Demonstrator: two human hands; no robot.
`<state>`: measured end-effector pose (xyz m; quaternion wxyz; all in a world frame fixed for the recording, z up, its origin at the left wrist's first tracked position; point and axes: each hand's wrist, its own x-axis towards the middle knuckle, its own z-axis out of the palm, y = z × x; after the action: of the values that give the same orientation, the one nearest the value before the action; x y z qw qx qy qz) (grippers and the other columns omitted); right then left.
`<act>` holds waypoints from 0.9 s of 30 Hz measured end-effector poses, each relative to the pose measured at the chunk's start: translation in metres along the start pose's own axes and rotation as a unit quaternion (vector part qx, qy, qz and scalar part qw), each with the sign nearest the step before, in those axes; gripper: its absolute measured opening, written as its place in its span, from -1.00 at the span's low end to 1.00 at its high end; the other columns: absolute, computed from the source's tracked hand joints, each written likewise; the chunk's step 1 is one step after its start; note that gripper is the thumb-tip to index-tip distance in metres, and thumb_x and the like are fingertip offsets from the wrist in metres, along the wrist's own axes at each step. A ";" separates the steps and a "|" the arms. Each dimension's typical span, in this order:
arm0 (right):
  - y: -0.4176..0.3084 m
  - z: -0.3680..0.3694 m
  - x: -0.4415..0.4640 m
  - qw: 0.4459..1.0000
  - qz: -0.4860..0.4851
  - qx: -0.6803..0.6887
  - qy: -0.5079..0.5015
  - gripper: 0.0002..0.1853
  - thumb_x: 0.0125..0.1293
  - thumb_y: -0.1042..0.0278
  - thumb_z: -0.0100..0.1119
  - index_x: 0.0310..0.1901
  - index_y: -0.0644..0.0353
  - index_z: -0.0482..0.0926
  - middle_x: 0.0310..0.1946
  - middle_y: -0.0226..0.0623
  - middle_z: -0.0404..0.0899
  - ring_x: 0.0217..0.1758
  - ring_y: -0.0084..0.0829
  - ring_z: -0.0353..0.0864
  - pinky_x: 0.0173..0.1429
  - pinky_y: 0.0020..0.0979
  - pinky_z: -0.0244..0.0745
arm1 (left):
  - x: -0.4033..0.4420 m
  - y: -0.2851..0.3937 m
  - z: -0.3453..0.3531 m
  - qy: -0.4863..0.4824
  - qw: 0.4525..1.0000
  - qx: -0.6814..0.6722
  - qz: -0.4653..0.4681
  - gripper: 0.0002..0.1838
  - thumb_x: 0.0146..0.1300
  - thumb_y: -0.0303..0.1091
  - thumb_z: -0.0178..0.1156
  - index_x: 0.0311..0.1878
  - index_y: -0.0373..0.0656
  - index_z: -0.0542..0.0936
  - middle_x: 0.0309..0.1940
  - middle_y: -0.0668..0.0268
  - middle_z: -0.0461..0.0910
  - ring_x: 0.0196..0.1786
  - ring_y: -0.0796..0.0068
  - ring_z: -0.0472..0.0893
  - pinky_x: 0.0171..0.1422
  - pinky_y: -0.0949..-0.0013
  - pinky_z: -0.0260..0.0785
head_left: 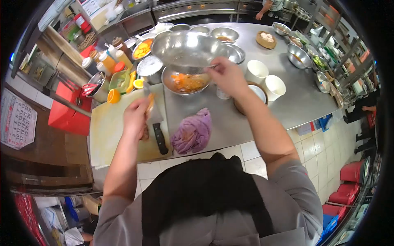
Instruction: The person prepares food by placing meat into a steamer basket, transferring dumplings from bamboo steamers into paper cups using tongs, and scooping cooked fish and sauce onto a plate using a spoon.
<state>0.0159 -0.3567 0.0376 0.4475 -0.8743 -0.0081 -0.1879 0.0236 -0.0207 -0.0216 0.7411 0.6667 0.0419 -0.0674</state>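
My right hand (225, 76) grips the rim of a large metal bowl (186, 47), raised and tilted above the counter. Below it, another metal bowl (166, 84) holds shredded orange food (188, 82). My left hand (135, 119) is closed over the cutting board (108, 141), its fingertips pinching an orange-brown piece of food (151, 99), slightly blurred. A knife (160, 138) with a black handle lies at the board's right edge, its blade partly behind that piece. Beside the knife is a crumpled purple cloth (193, 132).
Squeeze bottles (107, 61), a cut orange (113, 96) and a lidded pot (150, 67) stand at the left. White tubs (274, 87) are on the right of the metal counter (230, 139). Farther back are several metal bowls (225, 34); another person (269, 6) stands beyond.
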 end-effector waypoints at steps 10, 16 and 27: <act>-0.001 0.024 -0.068 0.996 0.006 -0.078 -0.052 -0.53 0.33 0.29 0.31 0.27 0.06 0.55 -0.18 -0.11 0.72 -0.14 -0.07 0.73 -0.03 -0.15 0.63 | 0.025 -0.022 -0.004 -0.160 0.972 0.169 0.029 -0.63 0.50 -0.22 0.22 0.21 -0.26 0.59 -0.20 0.40 0.67 -0.24 0.67 0.55 -0.20 0.58 0.36; 0.076 -0.051 -0.139 0.963 0.122 -0.216 0.108 -0.75 0.37 0.25 0.24 -0.01 0.14 0.68 -0.16 -0.06 0.71 -0.11 -0.03 0.74 -0.03 -0.15 0.65 | -0.011 -0.049 -0.037 -0.121 0.968 0.219 0.023 -0.66 0.51 -0.25 0.22 0.16 -0.31 0.61 -0.26 0.40 0.64 -0.23 0.63 0.58 -0.14 0.52 0.41; 0.191 -0.088 -0.127 0.962 0.264 -0.063 -0.015 -0.44 0.41 0.17 0.15 0.36 0.28 0.46 -0.27 0.08 0.71 -0.22 -0.11 0.73 -0.04 -0.18 0.59 | -0.075 -0.002 -0.020 0.036 0.969 0.241 0.044 -0.73 0.56 -0.26 0.14 0.02 -0.30 0.62 -0.40 0.48 0.52 -0.35 0.74 0.44 -0.22 0.55 0.34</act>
<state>-0.0956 -0.5204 -0.1074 0.4251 -0.8746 0.2278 -0.0498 -0.0497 0.0024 -0.0145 0.5588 0.8288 0.0223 -0.0187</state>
